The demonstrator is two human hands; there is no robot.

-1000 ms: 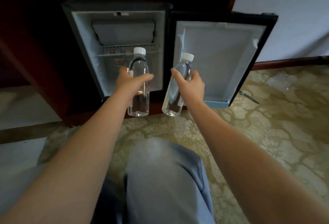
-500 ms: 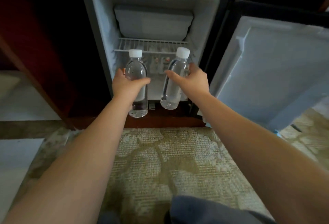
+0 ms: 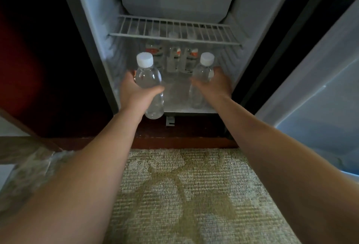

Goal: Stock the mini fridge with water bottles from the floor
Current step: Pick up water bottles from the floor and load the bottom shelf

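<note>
From the head camera, the open white-lined mini fridge [image 3: 93,30] fills the upper middle, its door [image 3: 320,88] swung wide to the right. A white wire shelf [image 3: 174,33] spans the interior, and under it, against the back wall, stand three or so clear bottles with red-and-white labels [image 3: 175,55] — blurred, so the count is uncertain.

The left hand [image 3: 134,93] is wrapped around a clear plastic water bottle with a white screw cap [image 3: 148,77], thumb across the front and fingers behind, squeezing its middle. This bottle is upright at the fridge's front left corner; its base hangs below the front lip of the fridge floor, so it is not resting inside.

The right hand [image 3: 212,86] closes around a second clear white-capped water bottle [image 3: 202,80], palm against its right side with the thumb reaching across the front. This one stands upright toward the right side of the fridge floor, its base near the front edge; whether it touches the floor cannot be told through the blur.

The two held bottles are well apart, with the labelled bottles visible between and behind them.

Both bare forearms stretch forward over a beige patterned carpet [image 3: 184,195] — it ends at a dark red wooden base strip [image 3: 184,142] beneath the fridge. A small grey bracket [image 3: 170,121] sits just under the fridge's front edge.
</note>
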